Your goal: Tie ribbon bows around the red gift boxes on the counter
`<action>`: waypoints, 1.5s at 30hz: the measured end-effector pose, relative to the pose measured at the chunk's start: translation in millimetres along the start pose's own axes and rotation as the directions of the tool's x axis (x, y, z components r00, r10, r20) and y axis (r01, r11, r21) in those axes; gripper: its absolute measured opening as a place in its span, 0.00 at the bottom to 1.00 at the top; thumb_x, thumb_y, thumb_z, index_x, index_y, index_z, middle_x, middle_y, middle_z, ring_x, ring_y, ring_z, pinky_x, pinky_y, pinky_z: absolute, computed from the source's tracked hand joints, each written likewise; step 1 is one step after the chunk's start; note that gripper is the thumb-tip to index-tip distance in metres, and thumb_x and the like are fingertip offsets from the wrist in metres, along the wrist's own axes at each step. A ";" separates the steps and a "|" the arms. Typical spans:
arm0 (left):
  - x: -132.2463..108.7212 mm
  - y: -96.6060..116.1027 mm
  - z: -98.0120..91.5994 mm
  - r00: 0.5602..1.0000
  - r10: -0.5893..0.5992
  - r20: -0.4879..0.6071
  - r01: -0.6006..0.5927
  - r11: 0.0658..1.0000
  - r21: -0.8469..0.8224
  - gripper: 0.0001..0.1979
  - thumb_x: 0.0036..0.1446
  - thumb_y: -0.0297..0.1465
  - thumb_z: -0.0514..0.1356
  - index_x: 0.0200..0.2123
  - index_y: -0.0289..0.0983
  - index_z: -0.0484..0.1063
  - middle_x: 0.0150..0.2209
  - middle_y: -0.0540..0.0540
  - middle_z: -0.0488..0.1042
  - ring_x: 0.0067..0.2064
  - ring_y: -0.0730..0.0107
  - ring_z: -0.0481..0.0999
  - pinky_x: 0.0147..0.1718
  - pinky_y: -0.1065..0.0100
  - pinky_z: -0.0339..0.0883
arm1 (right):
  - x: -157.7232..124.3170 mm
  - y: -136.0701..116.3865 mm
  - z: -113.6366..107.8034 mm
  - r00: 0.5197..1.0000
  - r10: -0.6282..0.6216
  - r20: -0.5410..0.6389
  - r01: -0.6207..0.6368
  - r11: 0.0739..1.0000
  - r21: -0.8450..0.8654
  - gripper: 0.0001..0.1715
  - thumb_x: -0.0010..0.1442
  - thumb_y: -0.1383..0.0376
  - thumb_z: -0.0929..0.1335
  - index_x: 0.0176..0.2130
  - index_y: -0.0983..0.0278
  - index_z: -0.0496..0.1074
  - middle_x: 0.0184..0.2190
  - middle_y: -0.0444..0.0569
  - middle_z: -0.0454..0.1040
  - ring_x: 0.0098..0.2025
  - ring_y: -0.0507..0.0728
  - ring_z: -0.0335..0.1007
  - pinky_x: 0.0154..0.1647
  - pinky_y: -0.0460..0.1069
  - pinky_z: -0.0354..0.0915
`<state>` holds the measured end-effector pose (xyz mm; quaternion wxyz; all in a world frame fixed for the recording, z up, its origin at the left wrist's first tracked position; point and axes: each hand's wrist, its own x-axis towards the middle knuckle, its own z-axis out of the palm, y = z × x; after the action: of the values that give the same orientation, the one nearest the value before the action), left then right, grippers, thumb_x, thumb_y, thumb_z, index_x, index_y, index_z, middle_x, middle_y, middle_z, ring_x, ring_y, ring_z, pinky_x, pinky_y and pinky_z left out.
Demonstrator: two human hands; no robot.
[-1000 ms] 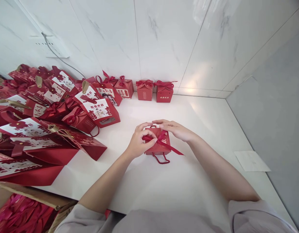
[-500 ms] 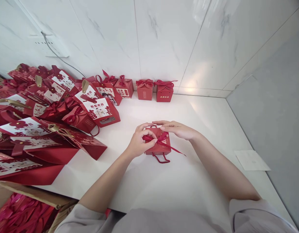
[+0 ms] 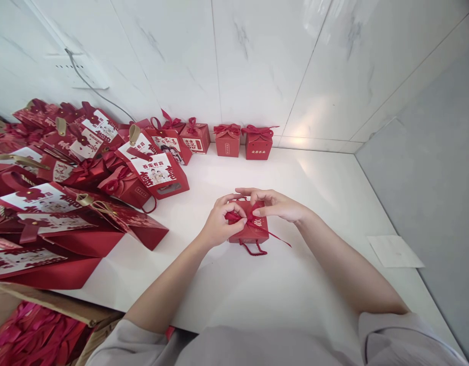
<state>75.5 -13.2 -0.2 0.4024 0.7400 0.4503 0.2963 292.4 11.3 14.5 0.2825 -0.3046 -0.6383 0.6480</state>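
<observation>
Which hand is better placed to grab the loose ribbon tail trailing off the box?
Likely the right hand: the loose tail trails off the small red box on that side, just under its wrist. The left hand pinches the ribbon on the box's far side.

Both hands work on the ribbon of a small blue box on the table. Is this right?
No: the head view shows the box is red, not blue. The left hand and right hand do work on its ribbon, on the table.

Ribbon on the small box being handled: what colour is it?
Red ribbon, like its red gift box; head view.
</observation>
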 end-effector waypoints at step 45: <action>6.5 -18.5 -36.4 0.984 0.062 0.168 -0.014 0.962 -0.274 0.14 0.59 0.41 0.58 0.25 0.39 0.71 0.57 0.43 0.69 0.56 0.54 0.71 0.54 0.54 0.67 | -12.9 -21.9 28.1 0.841 -0.475 -0.258 0.111 0.619 -0.778 0.11 0.67 0.61 0.61 0.45 0.59 0.69 0.46 0.54 0.71 0.51 0.61 0.67 0.51 0.57 0.63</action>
<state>41.2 9.6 2.6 0.5324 0.7095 0.3537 0.2967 279.1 -16.3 36.8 0.3765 -0.4181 -0.8045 0.1906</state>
